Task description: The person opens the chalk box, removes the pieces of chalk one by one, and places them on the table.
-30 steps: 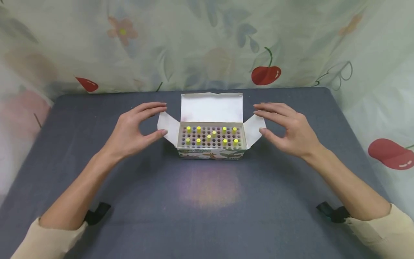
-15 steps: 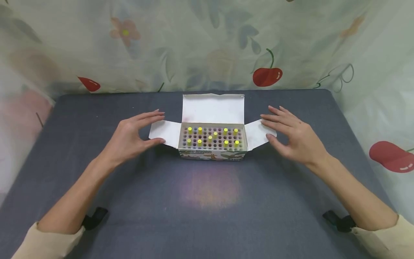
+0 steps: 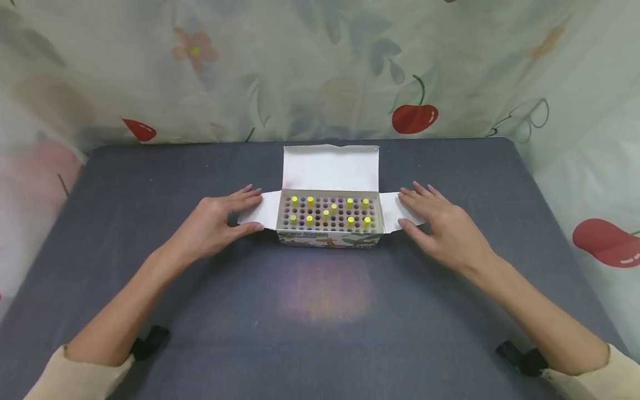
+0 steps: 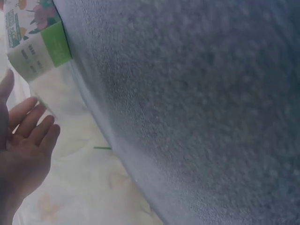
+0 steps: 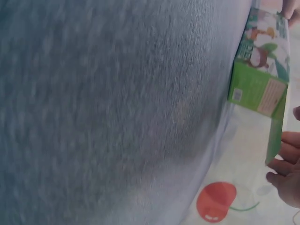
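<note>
A small cardboard box point(image 3: 327, 239) with a printed front stands on the table, its white lid point(image 3: 330, 168) raised at the back. Inside is a holed insert point(image 3: 317, 217), and several yellow-topped sticks point(image 3: 326, 214) stand upright in its holes. My left hand point(image 3: 215, 225) lies over the left side flap point(image 3: 270, 209), fingers extended along it and thumb at its near edge. Over the right side flap point(image 3: 392, 210), my right hand point(image 3: 445, 230) rests with its fingers spread. The right wrist view shows the box's green end point(image 5: 253, 89) and fingertips at the folded-out flap point(image 5: 276, 133).
A dark grey cloth covers the table point(image 3: 320, 333). Behind it hangs a pale curtain point(image 3: 325, 66) printed with flowers and cherries, with more of it at both sides. A black strap piece shows under each forearm near the sleeves point(image 3: 85, 372).
Both side flaps have swung outward and down, flatter than before. The hands have followed them, lowering and then coming inward over the flaps. Box and sticks have stayed put.
</note>
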{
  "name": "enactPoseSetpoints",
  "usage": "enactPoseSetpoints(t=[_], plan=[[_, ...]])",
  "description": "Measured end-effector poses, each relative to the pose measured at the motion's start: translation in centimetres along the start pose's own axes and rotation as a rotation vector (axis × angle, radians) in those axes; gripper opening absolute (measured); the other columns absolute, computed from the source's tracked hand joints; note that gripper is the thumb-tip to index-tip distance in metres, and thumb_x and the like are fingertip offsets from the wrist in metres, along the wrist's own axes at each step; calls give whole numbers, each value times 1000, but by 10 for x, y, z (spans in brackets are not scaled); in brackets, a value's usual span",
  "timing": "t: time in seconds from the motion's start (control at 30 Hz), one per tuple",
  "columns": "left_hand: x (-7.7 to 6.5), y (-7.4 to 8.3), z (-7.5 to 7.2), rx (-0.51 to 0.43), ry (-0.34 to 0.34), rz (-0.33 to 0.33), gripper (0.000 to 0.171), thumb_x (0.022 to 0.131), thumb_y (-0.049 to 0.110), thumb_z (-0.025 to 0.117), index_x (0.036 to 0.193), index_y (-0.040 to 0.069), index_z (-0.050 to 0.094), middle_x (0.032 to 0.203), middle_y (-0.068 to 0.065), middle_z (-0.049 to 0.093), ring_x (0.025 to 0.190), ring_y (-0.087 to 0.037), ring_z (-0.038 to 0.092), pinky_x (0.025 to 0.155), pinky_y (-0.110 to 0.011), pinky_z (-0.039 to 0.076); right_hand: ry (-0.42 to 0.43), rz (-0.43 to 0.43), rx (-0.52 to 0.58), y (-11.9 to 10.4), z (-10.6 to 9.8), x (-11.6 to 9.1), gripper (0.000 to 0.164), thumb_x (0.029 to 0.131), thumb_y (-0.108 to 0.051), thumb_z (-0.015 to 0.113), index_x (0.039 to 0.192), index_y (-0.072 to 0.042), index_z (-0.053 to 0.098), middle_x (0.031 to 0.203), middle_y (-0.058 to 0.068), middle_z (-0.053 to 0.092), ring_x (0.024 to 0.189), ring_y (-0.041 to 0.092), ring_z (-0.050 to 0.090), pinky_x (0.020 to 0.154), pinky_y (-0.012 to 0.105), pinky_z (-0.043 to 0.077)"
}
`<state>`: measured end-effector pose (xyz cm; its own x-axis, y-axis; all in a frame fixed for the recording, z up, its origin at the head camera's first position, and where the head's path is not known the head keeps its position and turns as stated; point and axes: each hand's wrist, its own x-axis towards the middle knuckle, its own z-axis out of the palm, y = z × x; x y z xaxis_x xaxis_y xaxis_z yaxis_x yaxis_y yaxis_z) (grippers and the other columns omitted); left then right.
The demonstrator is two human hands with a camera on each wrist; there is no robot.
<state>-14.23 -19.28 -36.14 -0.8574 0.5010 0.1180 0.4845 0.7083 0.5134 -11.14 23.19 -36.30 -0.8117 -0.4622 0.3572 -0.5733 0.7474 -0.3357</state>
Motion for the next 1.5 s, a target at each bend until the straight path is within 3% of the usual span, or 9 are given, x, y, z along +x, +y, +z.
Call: enactPoseSetpoints(t=[0.07, 0.23, 0.4, 0.6, 0.67, 0.9, 1.17, 1.33, 1.5], plan=[[1, 0, 1, -37, -46, -23, 64, 87, 28, 79, 143, 7, 55, 150, -9, 47, 138, -26, 44, 101, -46, 48, -26, 46, 23, -4, 2, 0, 50, 92, -16, 71, 137, 3, 58, 140, 16, 57, 136, 33, 46, 119, 40, 29], [4, 1, 1, -111, -136, -70, 70, 93, 38, 71, 151, 11, 44, 155, -6, 41, 138, -29, 44, 103, -48, 45, -104, 163, 72, -12, 5, 0, 55, 97, -23, 67, 144, 1, 51, 150, 13, 47, 142, 32, 38, 116, 50, 32], [6, 5, 2, -205, -190, -103, 79, 93, 37, 72, 156, 10, 33, 158, -10, 34, 135, -33, 48, 106, -51, 45, -159, 253, 108, -20, 8, 2, 60, 99, -29, 64, 148, -1, 46, 155, 11, 41, 145, 30, 33, 116, 53, 31], [10, 9, 7, -342, -241, -140, 91, 91, 34, 74, 160, 11, 20, 163, -10, 23, 138, -36, 43, 105, -47, 47, -245, 320, 151, -24, 12, 3, 69, 101, -41, 58, 155, -6, 34, 159, 10, 33, 146, 30, 31, 115, 54, 31], [11, 10, 10, -373, -236, -129, 92, 90, 31, 75, 160, 11, 18, 163, -10, 20, 138, -37, 42, 104, -45, 48, -280, 336, 180, -24, 13, 4, 73, 101, -44, 56, 157, -7, 28, 160, 11, 30, 146, 30, 31, 115, 54, 32], [18, 16, 21, -443, -198, -78, 98, 87, 21, 79, 160, 12, 14, 163, -11, 21, 140, -33, 41, 104, -42, 48, -314, 374, 277, -28, 17, 6, 74, 102, -39, 56, 159, -5, 22, 161, 15, 27, 130, 38, 51, 105, 53, 45], [20, 20, 27, -468, -171, -89, 98, 87, 14, 79, 160, 13, 13, 162, -10, 24, 144, -27, 34, 105, -37, 48, -298, 377, 397, -31, 26, 9, 77, 102, -38, 58, 160, -7, 17, 160, 13, 28, 130, 29, 53, 103, 42, 49], [18, 20, 27, -432, -149, -88, 93, 88, 12, 78, 159, 12, 19, 160, -13, 28, 138, -32, 43, 102, -37, 50, -275, 368, 289, -31, 25, 6, 76, 102, -42, 56, 159, -5, 21, 160, 15, 30, 133, 33, 50, 106, 49, 46], [18, 20, 26, -418, -128, -84, 95, 86, 11, 80, 160, 12, 19, 162, -12, 24, 138, -33, 43, 101, -39, 51, -178, 329, 184, -30, 23, 6, 69, 100, -34, 61, 155, -3, 33, 156, 15, 37, 134, 34, 48, 107, 52, 44]])
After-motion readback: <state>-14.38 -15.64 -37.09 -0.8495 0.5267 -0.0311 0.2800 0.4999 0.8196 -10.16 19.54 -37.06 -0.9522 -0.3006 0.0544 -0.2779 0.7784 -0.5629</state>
